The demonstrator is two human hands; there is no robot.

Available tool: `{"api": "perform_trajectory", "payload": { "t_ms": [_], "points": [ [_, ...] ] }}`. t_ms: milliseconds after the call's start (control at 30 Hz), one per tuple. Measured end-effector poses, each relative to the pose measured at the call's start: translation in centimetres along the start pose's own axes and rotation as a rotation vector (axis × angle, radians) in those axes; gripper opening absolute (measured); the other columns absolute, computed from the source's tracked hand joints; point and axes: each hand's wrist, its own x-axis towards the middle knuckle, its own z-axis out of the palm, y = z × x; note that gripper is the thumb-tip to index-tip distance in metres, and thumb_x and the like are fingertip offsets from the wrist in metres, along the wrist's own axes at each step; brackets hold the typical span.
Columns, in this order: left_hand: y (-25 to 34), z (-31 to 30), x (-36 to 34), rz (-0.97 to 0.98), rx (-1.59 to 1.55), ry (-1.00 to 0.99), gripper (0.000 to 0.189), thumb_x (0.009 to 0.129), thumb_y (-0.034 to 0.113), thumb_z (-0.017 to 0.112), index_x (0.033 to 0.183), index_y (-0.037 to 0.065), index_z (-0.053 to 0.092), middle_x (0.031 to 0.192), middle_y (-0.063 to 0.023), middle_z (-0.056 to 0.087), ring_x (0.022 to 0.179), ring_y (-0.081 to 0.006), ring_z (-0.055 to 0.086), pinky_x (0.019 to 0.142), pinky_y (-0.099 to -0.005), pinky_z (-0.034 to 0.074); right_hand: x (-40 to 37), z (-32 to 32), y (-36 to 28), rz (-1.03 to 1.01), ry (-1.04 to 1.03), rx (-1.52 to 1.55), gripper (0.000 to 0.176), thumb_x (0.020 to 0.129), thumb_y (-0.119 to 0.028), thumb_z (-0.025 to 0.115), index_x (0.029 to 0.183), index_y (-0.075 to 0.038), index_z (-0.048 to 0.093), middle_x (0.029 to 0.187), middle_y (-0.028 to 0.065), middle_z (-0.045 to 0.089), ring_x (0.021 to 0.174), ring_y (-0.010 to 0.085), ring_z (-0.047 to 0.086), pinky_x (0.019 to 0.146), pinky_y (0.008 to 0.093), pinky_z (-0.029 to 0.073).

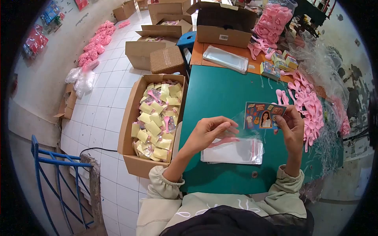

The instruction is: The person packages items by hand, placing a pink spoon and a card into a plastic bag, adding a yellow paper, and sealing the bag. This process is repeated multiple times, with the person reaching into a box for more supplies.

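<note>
My right hand [292, 128] pinches a printed card [260, 116] with a cartoon figure and small pictures on a dark blue ground. Close by on the left, my left hand [214, 133] has thumb and fingers closed on a clear plastic bag [239, 128], whose film reaches towards the card. A pink strip shows just below the left fingers; I cannot make out whether it is a spoon handle. Beneath both hands lies a stack of clear plastic bags [232, 154] with a pinkish strip along one end, flat on the green table [212, 98].
To the table's right edge lie loose pink spoons [307, 102] and crumpled film [330, 145]. Farther back are card stacks [270, 70], more clear bags [225, 59] and a bag of spoons [273, 23]. A cardboard box [136, 162] of filled packets stands left; a blue metal frame [55, 161] is lower left.
</note>
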Motion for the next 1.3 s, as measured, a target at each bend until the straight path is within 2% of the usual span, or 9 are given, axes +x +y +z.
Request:
{"api": "perform_trajectory", "payload": {
  "t_ms": [200,333,433,567,667,900,1000,1167,1300],
  "points": [
    [-0.8,0.2,0.7,0.037,0.084,0.025,0.028,0.095,0.017,0.047,0.106,-0.004,0.06,0.087,-0.0096,0.066,0.08,-0.0145,0.065,0.071,-0.0271,0.055,-0.4,-0.5,-0.5,0.015,-0.163,-0.32,0.008,0.084,0.0,0.059,0.092,0.001,0.058,0.074,0.0019,0.058,0.064,0.0057,0.057,0.052,0.0194,0.046],
    [-0.7,0.6,1.2,-0.01,0.512,-0.055,0.026,0.093,0.019,0.052,0.109,0.001,0.061,0.077,-0.0094,0.066,0.073,-0.0093,0.063,0.064,-0.0258,0.051,-0.6,-0.3,-1.0,0.045,-0.311,-0.358,0.007,0.081,0.002,0.06,0.089,0.002,0.058,0.072,0.0044,0.058,0.062,0.0068,0.059,0.051,0.0213,0.047],
    [-0.2,1.7,0.8,0.006,0.575,-0.15,0.028,0.092,0.018,0.053,0.115,0.003,0.058,0.081,-0.0112,0.068,0.073,-0.009,0.062,0.066,-0.026,0.05,-0.7,0.0,-1.2,0.253,-0.582,-0.421,0.013,0.08,-0.005,0.064,0.088,0.002,0.056,0.072,0.0076,0.058,0.062,0.0152,0.061,0.052,0.0276,0.046],
    [-0.3,2.8,-0.5,0.06,0.576,-0.101,0.038,0.09,0.021,0.056,0.125,0.006,0.05,0.081,-0.0154,0.068,0.067,-0.0185,0.065,0.062,-0.0306,0.049,-1.8,1.3,0.5,-0.105,-0.715,-0.721,0.03,0.076,-0.021,0.069,0.092,0.0,0.054,0.071,0.0125,0.054,0.063,0.0335,0.054,0.057,0.038,0.042],
    [-0.9,3.0,-1.8,0.072,0.715,-0.032,0.051,0.089,0.022,0.056,0.134,0.008,0.036,0.081,-0.0176,0.067,0.067,-0.0279,0.066,0.06,-0.0343,0.049,-2.6,1.6,1.5,-0.194,-0.675,-0.556,0.028,0.077,-0.02,0.068,0.095,-0.002,0.057,0.075,0.0123,0.057,0.063,0.0275,0.056,0.055,0.0364,0.043],
    [-1.3,4.4,-4.1,-0.111,0.726,-0.06,0.073,0.086,0.029,0.061,0.142,0.011,0.017,0.079,-0.0186,0.067,0.073,-0.0341,0.066,0.062,-0.0383,0.05,-5.3,1.8,2.6,0.221,-0.76,-0.349,0.015,0.077,-0.012,0.069,0.083,0.0,0.062,0.069,0.0093,0.058,0.059,0.0154,0.054,0.057,0.0286,0.045],
    [-0.9,4.2,-4.9,0.015,0.714,-0.079,0.076,0.084,0.033,0.063,0.141,0.008,0.019,0.076,-0.0182,0.066,0.068,-0.0396,0.061,0.062,-0.0395,0.048,-6.9,1.9,3.0,0.314,-0.576,-0.277,0.013,0.074,-0.007,0.071,0.079,-0.001,0.06,0.067,0.0064,0.057,0.058,0.0112,0.051,0.053,0.0254,0.043],
    [-0.9,-0.1,-6.0,-0.106,0.425,-0.091,0.066,0.078,0.017,0.072,0.134,0.01,0.037,0.089,-0.0089,0.066,0.084,-0.0118,0.061,0.074,-0.027,0.051,-8.3,1.5,4.8,0.423,-0.218,0.056,0.015,0.074,-0.002,0.072,0.074,0.0,0.057,0.067,-0.0012,0.055,0.065,0.0048,0.051,0.05,0.0205,0.04],
    [-1.5,-0.6,-6.7,-0.121,0.3,0.005,0.068,0.077,0.012,0.072,0.134,0.009,0.035,0.09,-0.0087,0.066,0.083,-0.0101,0.06,0.071,-0.0238,0.05,-8.4,2.6,4.5,0.493,-0.239,0.178,0.012,0.076,-0.002,0.07,0.078,0.002,0.059,0.07,0.0005,0.057,0.064,0.0055,0.052,0.054,0.0205,0.043]
  ]
}}
